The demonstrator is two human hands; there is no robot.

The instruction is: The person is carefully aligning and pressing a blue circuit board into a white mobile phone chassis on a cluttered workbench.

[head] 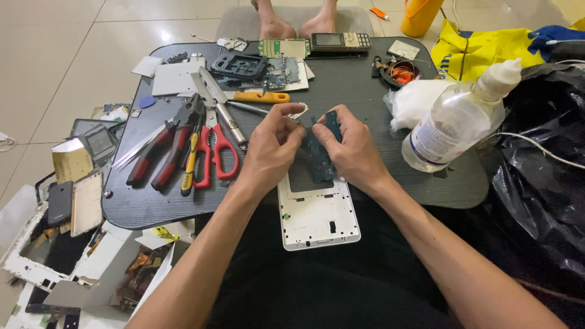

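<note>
My left hand [271,146] and my right hand [348,149] meet over the middle of a small dark table [359,79]. Both pinch a dark green circuit board [318,155] that stands tilted between them. My left fingers also touch a small white scrap [300,112] at the board's top edge. Below the hands lies a white phone frame [317,216], half over the table's near edge and on my lap.
Red-handled pliers [164,152], red scissors [214,149], a yellow-handled tool [259,96] and a metal tube lie on the left. A clear plastic bottle [454,122] lies on the right beside white cloth. Phone parts and a keypad phone [340,41] sit at the far edge. Someone's bare feet [295,21] are beyond.
</note>
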